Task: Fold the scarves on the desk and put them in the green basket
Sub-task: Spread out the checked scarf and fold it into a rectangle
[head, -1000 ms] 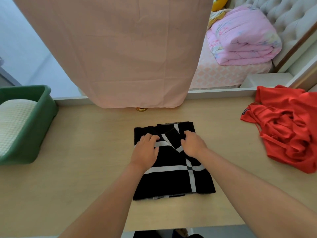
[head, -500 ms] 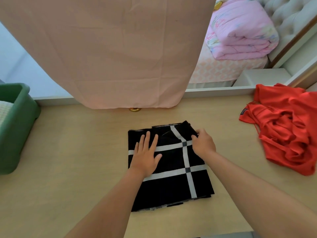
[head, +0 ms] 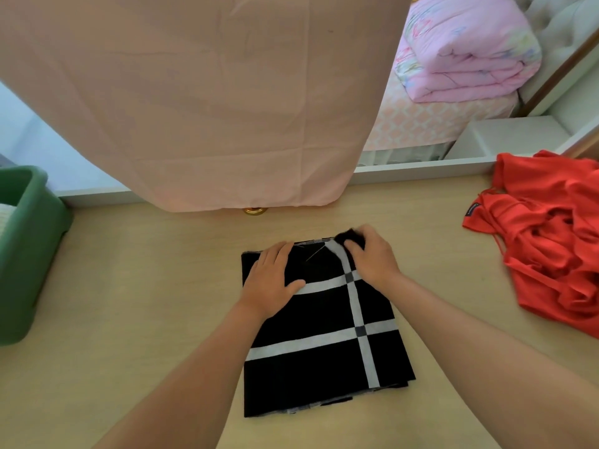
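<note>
From your head camera, the folded black scarf with white grid stripes [head: 324, 335] lies mid-desk on the pale wooden desktop [head: 129, 319]. Your left hand [head: 270, 281] presses flat on it, fingers straight; your right hand [head: 372, 254] pinches its far corner. The green plastic basket [head: 29, 251] sits far left, a crumpled red scarf [head: 551, 241] far right.

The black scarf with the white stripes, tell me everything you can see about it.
The black scarf is soft woven-looking cloth, folded into a rough rectangle of several layers whose edges show at its near side. Two pale stripes run across it and one runs lengthwise, with grey squares where they cross. It lies flat on the middle of the light wooden desk. The left hand presses flat on its far left part; the right hand pinches its bunched far right corner.
</note>
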Available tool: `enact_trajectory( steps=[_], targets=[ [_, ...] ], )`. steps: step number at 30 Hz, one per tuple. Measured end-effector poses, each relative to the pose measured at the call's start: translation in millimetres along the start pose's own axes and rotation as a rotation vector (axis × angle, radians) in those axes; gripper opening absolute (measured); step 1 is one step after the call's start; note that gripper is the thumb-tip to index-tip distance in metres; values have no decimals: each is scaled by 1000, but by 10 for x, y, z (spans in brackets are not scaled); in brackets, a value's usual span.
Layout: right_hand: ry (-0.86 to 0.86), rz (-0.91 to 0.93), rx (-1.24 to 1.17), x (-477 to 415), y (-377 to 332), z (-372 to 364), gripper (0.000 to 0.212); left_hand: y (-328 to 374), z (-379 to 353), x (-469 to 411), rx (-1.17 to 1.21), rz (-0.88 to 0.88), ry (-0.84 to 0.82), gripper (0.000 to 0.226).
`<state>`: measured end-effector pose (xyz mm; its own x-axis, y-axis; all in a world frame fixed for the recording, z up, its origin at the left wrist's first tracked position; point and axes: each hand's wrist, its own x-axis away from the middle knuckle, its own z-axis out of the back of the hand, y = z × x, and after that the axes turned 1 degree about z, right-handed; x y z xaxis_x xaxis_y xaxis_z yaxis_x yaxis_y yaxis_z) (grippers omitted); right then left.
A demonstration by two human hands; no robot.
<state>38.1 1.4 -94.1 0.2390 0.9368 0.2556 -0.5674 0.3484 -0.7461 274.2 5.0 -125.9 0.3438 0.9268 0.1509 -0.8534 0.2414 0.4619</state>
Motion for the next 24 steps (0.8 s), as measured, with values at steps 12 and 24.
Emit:
enact_trajectory(
  steps=[12,24],
  targets=[
    [124,-130,-139,-85,147,26,24,-297,239,-274,-298,76,62,41],
    [263,-40,-519,69,35,-45,36,-187,318,-318,-30,-91,-81,17]
  ],
)
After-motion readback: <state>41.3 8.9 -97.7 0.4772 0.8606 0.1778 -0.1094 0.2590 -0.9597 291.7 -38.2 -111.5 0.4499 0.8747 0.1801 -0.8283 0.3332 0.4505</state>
